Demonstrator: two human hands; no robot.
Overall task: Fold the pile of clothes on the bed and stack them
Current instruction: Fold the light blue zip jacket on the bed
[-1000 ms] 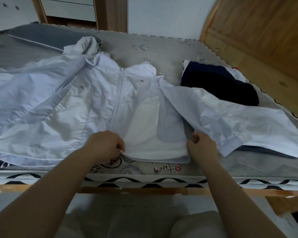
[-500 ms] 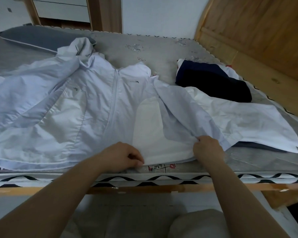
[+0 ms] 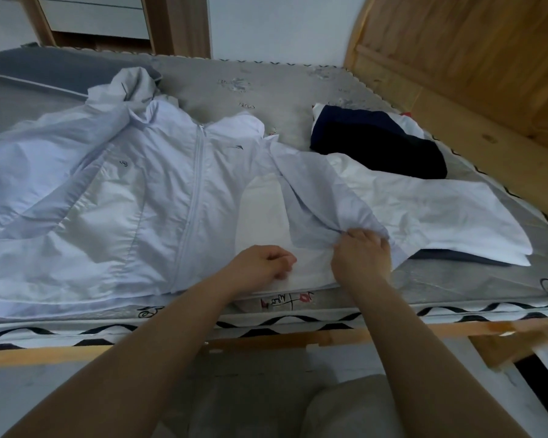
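A pale lilac-white zip jacket [image 3: 133, 210] lies spread front-up across the bed, its hood toward the far side and its hem at the near edge. My left hand [image 3: 260, 262] rests with curled fingers on the jacket's hem right of the zip, pinching the fabric. My right hand [image 3: 361, 254] grips the bunched cuff end of the jacket's right sleeve [image 3: 323, 191], which lies folded over the body. A white garment [image 3: 424, 210] lies spread to the right. A folded navy garment [image 3: 377, 143] sits behind it.
The grey mattress [image 3: 266, 90] has bare room at the far middle. A grey pillow [image 3: 45, 71] lies at the far left. The wooden headboard [image 3: 472, 74] runs along the right. The wooden bed rail [image 3: 266, 339] crosses below my arms.
My left hand slid right along the hem toward my right hand. My right hand moved up and gathered the sleeve's cuff end. The camera shifted slightly.
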